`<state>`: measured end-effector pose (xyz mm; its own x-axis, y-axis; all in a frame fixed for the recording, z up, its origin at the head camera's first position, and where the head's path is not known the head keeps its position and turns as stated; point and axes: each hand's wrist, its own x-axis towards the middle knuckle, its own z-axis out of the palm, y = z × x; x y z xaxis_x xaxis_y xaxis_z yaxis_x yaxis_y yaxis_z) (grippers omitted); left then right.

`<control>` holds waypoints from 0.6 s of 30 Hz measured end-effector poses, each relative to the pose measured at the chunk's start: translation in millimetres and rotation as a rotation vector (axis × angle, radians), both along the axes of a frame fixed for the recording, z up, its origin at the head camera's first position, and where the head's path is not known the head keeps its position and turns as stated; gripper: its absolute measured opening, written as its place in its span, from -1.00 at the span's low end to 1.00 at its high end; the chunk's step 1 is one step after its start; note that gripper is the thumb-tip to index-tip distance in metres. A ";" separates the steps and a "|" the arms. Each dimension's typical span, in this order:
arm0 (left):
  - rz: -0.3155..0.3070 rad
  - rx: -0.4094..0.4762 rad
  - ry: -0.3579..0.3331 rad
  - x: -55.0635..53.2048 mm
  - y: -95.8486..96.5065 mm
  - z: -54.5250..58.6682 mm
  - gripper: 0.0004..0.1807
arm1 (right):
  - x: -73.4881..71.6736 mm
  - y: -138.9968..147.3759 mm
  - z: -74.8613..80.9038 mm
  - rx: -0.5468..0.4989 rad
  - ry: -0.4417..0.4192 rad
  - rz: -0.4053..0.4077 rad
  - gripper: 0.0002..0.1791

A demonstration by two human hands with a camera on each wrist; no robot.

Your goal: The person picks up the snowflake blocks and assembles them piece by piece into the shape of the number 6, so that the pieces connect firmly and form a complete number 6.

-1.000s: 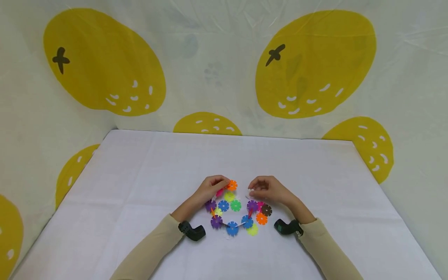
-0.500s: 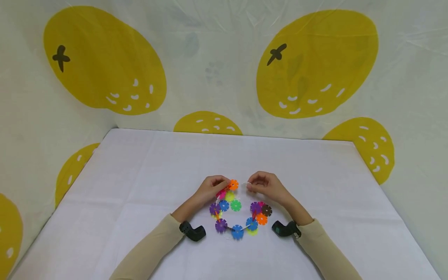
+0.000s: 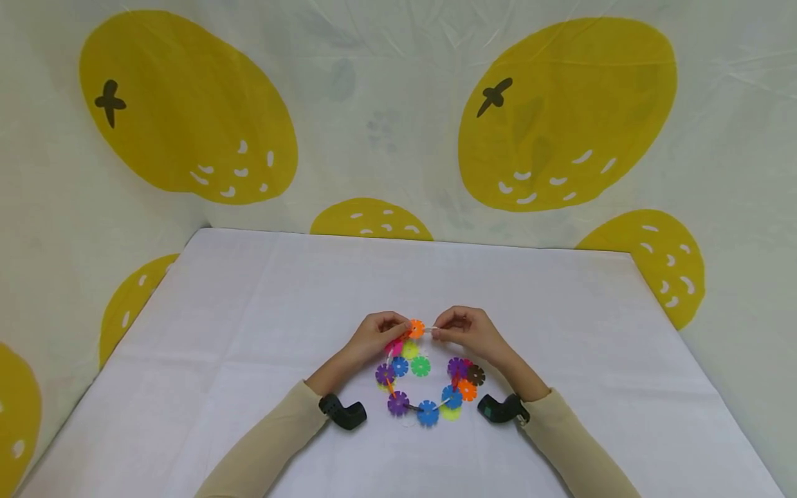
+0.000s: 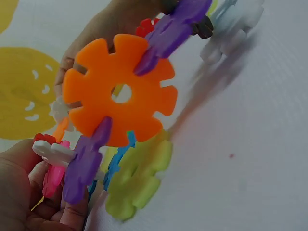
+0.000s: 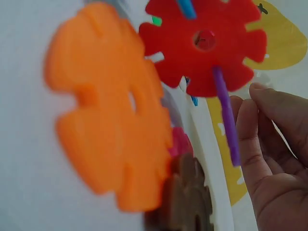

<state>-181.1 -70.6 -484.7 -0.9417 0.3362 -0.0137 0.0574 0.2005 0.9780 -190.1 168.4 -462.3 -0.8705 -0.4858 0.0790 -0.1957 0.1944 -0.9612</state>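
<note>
Slotted plastic flower discs are joined edge to edge into a curved chain, in which a blue disc (image 3: 427, 413) and a purple disc (image 3: 398, 402) sit at the near side. My left hand (image 3: 378, 335) pinches the chain's far left end, by an orange disc (image 3: 416, 328). At that disc's right edge is a white disc (image 3: 431, 329), pinched between thumb and fingers of my right hand (image 3: 467, 326). The left wrist view shows the white disc (image 4: 59, 111) right against the end orange disc (image 4: 60, 129). A red disc (image 5: 204, 45) of the chain's right end hangs before my right hand (image 5: 279, 139).
Loose discs lie on the white tabletop (image 3: 299, 277): green (image 3: 420, 366), blue (image 3: 400, 366), yellow (image 3: 410, 349), brown (image 3: 476, 375) and orange (image 3: 466, 390). A patterned curtain (image 3: 373, 104) stands behind the table. Black cameras are strapped to both wrists.
My right hand has come left and slightly up, bringing the white disc from apart to the orange disc's edge. The chain has shifted a little right and toward me; my left hand stays nearly still.
</note>
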 end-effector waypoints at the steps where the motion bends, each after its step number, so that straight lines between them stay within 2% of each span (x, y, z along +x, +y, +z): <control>1: -0.005 -0.005 0.002 -0.3 -0.2 -0.2 -0.74 | 0.1 -0.2 -0.2 0.005 0.011 -0.002 -0.88; 7: -0.017 -0.033 -0.008 -1.1 -1.3 -1.0 -0.72 | -0.7 -1.6 -3.1 0.001 0.061 -0.004 -0.93; 12: -0.015 -0.035 -0.014 -0.2 -4.0 -0.5 -0.73 | 0.3 -6.1 -3.0 0.003 0.071 -0.003 -0.87; 18: -0.028 0.003 -0.007 -1.2 -1.3 -0.8 -0.76 | 2.2 -8.0 -2.1 0.043 0.032 -0.083 -0.85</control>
<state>-182.3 -71.9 -485.5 -0.9317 0.3628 -0.0191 0.0564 0.1964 0.9789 -187.9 160.4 -464.4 -0.9053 -0.4155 0.0880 -0.2077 0.2523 -0.9451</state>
